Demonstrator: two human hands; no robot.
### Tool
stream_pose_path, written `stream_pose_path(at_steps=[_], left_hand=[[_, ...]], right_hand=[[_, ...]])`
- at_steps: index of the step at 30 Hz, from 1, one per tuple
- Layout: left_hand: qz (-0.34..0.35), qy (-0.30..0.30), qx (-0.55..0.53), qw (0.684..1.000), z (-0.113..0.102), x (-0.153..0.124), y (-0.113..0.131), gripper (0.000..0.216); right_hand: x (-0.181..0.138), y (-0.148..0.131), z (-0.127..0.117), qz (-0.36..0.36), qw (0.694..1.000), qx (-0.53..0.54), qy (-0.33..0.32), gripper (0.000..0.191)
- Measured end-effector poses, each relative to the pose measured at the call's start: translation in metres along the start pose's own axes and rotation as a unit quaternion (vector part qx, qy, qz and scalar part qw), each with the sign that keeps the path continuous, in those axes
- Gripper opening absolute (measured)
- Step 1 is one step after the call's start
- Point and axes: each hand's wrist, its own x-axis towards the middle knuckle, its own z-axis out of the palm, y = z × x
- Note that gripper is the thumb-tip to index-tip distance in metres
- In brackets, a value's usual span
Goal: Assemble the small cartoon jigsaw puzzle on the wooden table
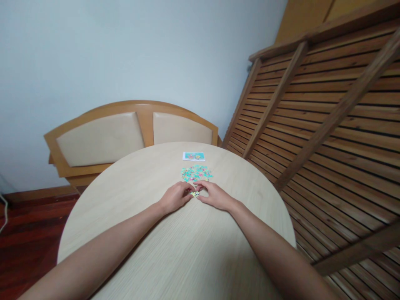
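Note:
My left hand (175, 196) and my right hand (214, 196) rest on a round pale wooden table (193, 246), fingertips meeting. Between them they pinch small jigsaw pieces (196, 193), mostly yellow and teal. Just beyond the fingers lies a loose heap of turquoise puzzle pieces (196, 172). Farther back on the table sits a small picture card (193, 156) with a blue cartoon image. Both hands have their fingers curled together around the small pieces.
A wooden headboard with two beige padded panels (125, 135) leans against the pale wall behind the table. A slatted wooden bed frame (328, 125) stands tilted at the right, close to the table's edge. Dark red floor shows at the left.

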Motion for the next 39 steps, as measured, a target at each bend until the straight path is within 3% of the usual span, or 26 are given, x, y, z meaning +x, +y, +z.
stream_pose_path(at_steps=[10,16,27,39], left_hand=[[-0.012,-0.008,0.014,1.0,-0.004,0.0,0.008,0.021],[-0.014,-0.01,0.018,1.0,-0.003,0.0,0.008,0.021],[-0.006,-0.01,0.019,1.0,-0.003,-0.001,0.009,0.015],[0.084,-0.038,0.054,0.994,-0.009,-0.002,0.009,0.021]], right_hand=[[-0.001,-0.001,-0.001,0.006,1.0,-0.025,0.002,0.049],[0.0,-0.008,-0.004,0.0,0.999,-0.035,-0.014,0.027],[0.0,-0.006,-0.007,0.004,0.997,-0.078,-0.021,0.008],[-0.002,-0.009,-0.019,-0.033,0.994,-0.087,-0.058,0.011]])
